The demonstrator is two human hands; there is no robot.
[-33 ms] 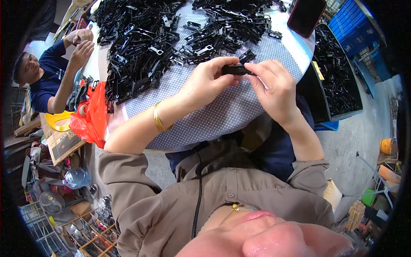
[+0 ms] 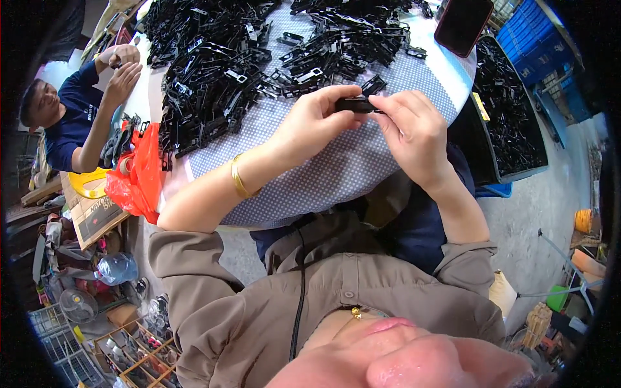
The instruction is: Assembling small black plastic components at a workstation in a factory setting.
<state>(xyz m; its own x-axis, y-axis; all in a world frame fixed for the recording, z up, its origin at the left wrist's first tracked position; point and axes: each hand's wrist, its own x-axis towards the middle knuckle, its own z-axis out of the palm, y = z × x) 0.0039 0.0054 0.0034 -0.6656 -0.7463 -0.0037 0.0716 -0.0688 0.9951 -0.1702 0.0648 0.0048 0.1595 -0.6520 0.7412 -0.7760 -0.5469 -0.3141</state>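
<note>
A small black slotted part [image 2: 353, 105] is held between my two hands above the near part of the table. My left hand [image 2: 318, 123] pinches its left end between thumb and fingers. The thumb and fingertips of my right hand [image 2: 414, 126] close on its right end and partly hide it. Just beyond my hands, piles of similar black parts [image 2: 213, 84] with slots and cut-outs cover the far side of the table. One loose black part [image 2: 373, 85] lies close behind the held one.
The table [image 2: 304, 184] wears a dotted cloth. A phone [image 2: 463, 26] stands at its far right. Right of the table is a black crate [image 2: 503, 174] full of black parts. A red plastic bag [image 2: 139, 184] hangs at the left edge, near a co-worker [image 2: 77, 126] with raised hands.
</note>
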